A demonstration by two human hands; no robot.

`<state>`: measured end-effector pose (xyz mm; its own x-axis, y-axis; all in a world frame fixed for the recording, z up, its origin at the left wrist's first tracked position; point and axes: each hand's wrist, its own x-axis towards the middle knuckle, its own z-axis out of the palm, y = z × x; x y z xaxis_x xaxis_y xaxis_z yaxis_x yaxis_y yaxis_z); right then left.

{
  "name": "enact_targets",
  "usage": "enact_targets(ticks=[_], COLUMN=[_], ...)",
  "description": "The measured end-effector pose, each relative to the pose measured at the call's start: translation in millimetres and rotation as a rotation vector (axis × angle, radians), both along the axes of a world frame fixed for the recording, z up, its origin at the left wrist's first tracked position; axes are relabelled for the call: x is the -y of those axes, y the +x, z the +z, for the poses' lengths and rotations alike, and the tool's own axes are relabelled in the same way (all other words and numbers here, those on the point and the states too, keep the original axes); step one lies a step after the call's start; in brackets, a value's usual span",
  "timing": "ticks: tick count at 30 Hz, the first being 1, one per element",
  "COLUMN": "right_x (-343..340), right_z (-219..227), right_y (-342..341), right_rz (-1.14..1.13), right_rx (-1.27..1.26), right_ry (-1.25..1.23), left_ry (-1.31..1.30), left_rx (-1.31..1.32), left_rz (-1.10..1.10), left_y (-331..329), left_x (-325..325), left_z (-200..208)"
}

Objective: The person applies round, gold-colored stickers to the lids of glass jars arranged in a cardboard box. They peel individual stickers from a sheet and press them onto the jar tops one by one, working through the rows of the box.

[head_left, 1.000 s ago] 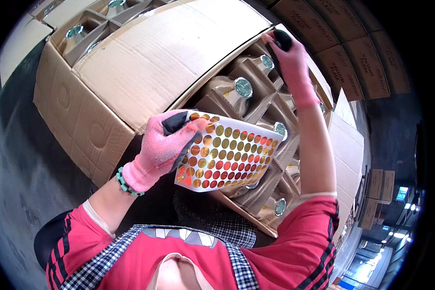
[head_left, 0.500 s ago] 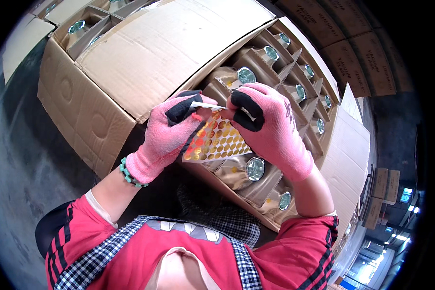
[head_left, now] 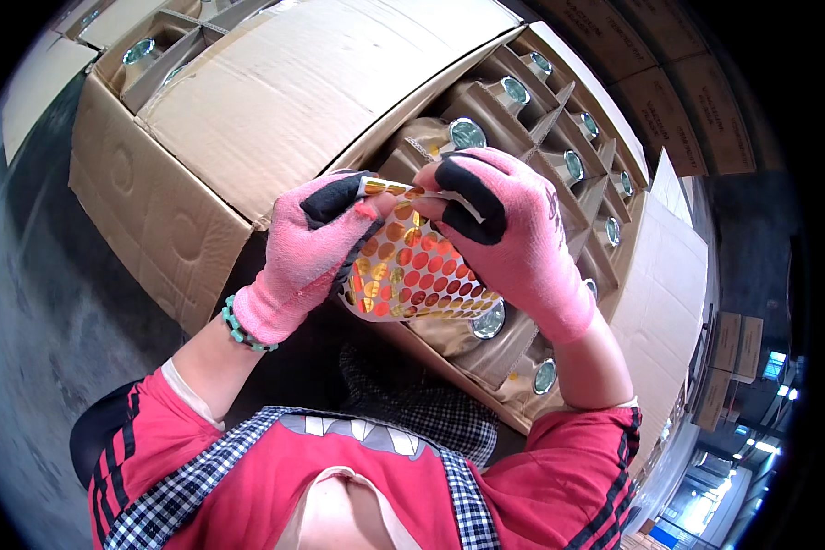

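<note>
Between my hands is a white sheet of round gold stickers [head_left: 422, 270], its top edge folded over and the rest hanging down. My left hand [head_left: 316, 238], in a pink glove with black fingertips, pinches the sheet's upper left side. Thumb and fingers of my right hand [head_left: 513, 234], gloved alike, are closed at the top edge, right of the left thumb. Both bare thumb tips show close together there. Under the sheet stands an open carton [head_left: 605, 312] of glass flask liners, with silvery round mouths such as this liner [head_left: 467, 135], in cardboard dividers.
At the left a second carton [head_left: 156, 197] has a broad flap [head_left: 312, 82] lying across it, with more liners at its far corner. Stacked brown boxes [head_left: 678, 101] stand at the far right. A side flap [head_left: 660, 284] spreads out on the right.
The sticker sheet has tilted, showing more of its face and a folded strip of stickers at the top. My hands stay nearly in place, the left slightly lower and further left.
</note>
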<state>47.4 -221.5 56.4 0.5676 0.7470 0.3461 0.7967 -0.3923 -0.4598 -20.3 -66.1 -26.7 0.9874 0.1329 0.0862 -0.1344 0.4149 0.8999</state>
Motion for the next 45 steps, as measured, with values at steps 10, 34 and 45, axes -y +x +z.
enact_targets(ticks=[10,34,45], right_x=[8,304,288], right_z=[-13,-80,-62], right_y=[1,260,230], right_rz=[0.091,-1.018,-1.276], right_rx=[0.211,-0.221,0.406], right_ry=[-0.013,-0.879,-0.345], left_ry=[-0.049,0.297,0.263], left_rx=[-0.098,-0.288,-0.271], left_rz=[-0.013,0.033,-0.015], left_y=[3,-1,5], left_x=[2,-5,3], left_z=[9,18,22])
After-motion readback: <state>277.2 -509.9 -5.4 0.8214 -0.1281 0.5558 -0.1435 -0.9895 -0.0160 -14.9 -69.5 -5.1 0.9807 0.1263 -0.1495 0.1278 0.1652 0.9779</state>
